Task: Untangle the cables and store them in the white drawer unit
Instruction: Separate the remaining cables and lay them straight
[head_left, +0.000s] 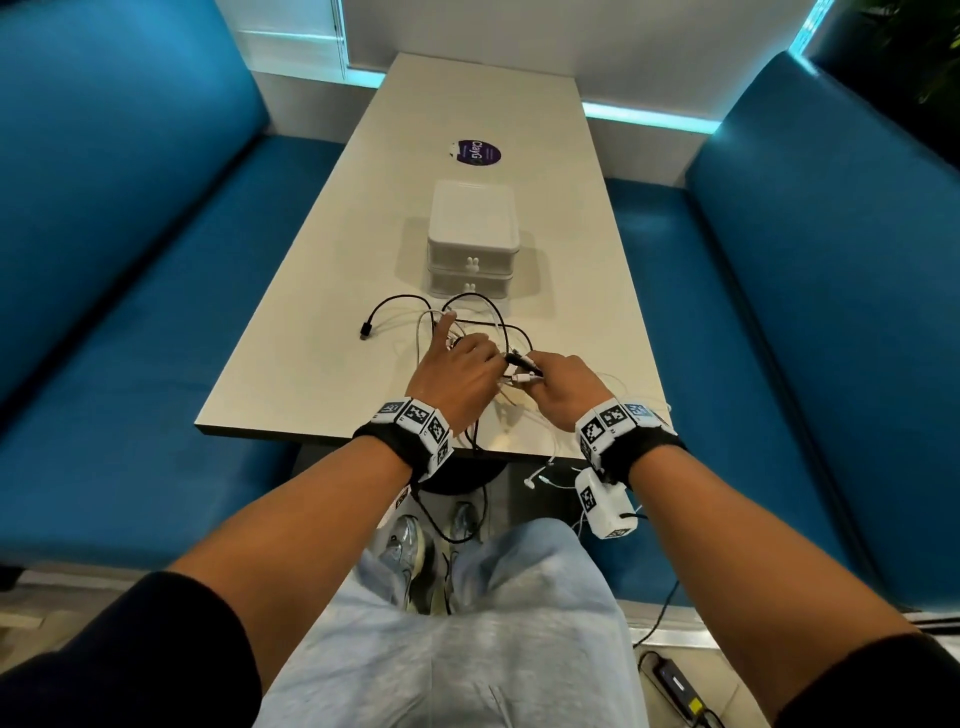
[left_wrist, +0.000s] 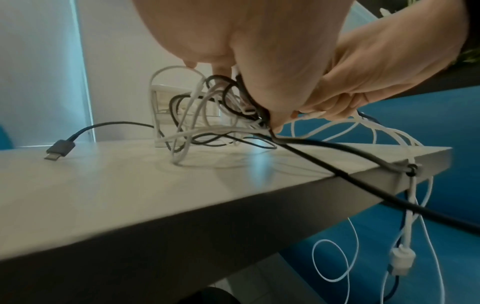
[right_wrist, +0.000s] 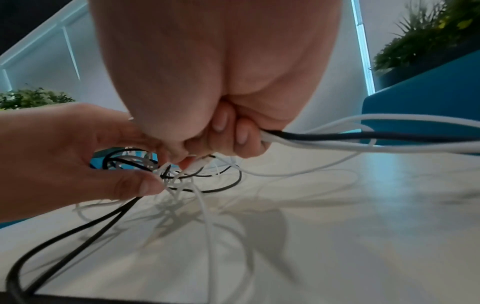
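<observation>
A tangle of black and white cables (head_left: 483, 332) lies on the near end of the pale table (head_left: 311, 364), just in front of the white drawer unit (head_left: 472, 234), whose two drawers are closed. My left hand (head_left: 457, 374) pinches part of the knot, its index finger stretched forward. In the left wrist view the tangle (left_wrist: 207, 115) hangs from the fingers. My right hand (head_left: 561, 384) grips a bundle of white and black cable ends (right_wrist: 311, 137) beside the left hand. A black plug (head_left: 365, 330) lies free at the left. Several strands drop over the table's near edge (left_wrist: 410, 170).
Blue benches (head_left: 130, 312) flank the table on both sides. A round purple sticker (head_left: 475, 151) sits beyond the drawer unit. A white earphone end (head_left: 530, 483) dangles below the table edge. A black power brick (head_left: 675, 680) lies on the floor at the right.
</observation>
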